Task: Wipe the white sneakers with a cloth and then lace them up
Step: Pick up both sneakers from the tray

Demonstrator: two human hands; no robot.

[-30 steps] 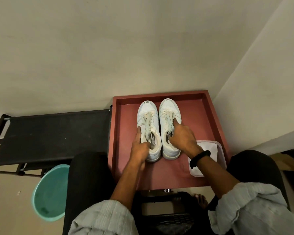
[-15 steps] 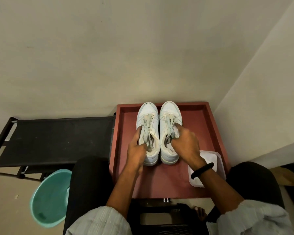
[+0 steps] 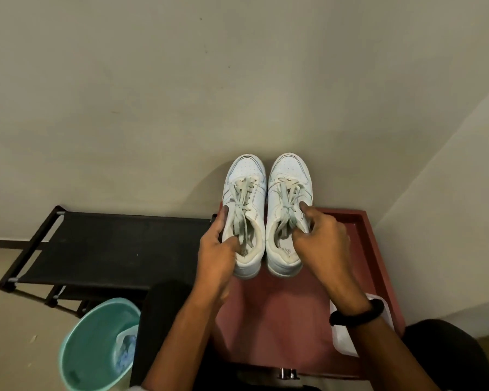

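- The red-brown square desk (image 3: 277,320) with a raised rim stands against a pale wall and serves as the reference for everything else.
- The left white leather sneaker (image 3: 244,218) sits over the far left part of the desk. Its toe pokes past the desk's far rim towards the wall.
- The right white leather sneaker (image 3: 288,215) is just beside it, towards the desk's middle, parallel to it and also toe-out.
- Both appear lifted off the desk, though the soles are hidden.
- Pale grey laces (image 3: 244,210) are threaded on both, with loose ends dropping into the shoe openings.
- The left hand (image 3: 216,249) grips the left sneaker's collar. Its thumb is inside the opening and its fingers (image 3: 225,218) are curled along the outer side.
- The right hand (image 3: 319,238) clasps the right sneaker's collar in the same way, thumb up by the tongue. A black wristband (image 3: 356,314) circles the wrist.
- A white plastic tub (image 3: 342,342) rests in the desk's near right corner, partly under that wrist.
- Left of the desk stands a black fabric folding rack (image 3: 110,244).
- A teal round plastic bucket (image 3: 96,342) sits on the floor nearer the person.
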